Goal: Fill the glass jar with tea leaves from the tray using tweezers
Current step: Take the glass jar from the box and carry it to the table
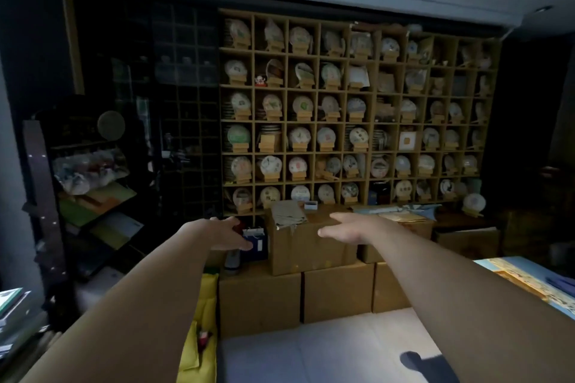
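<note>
Merely empty left hand (225, 235), right hand (345, 228).

Brown cardboard boxes (314, 253), tan wooden shelf grid (357, 121), yellow bag (202, 336), pale grey floor (326, 357)

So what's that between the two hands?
In the head view, between the left hand and right hand sit a cardboard box with folded cloth on top and a small blue bag.

I am seeing the pale tiled floor (326, 351) carrying brown cardboard boxes (259, 305) in a row, one more box (311, 246) lying on top.
</note>
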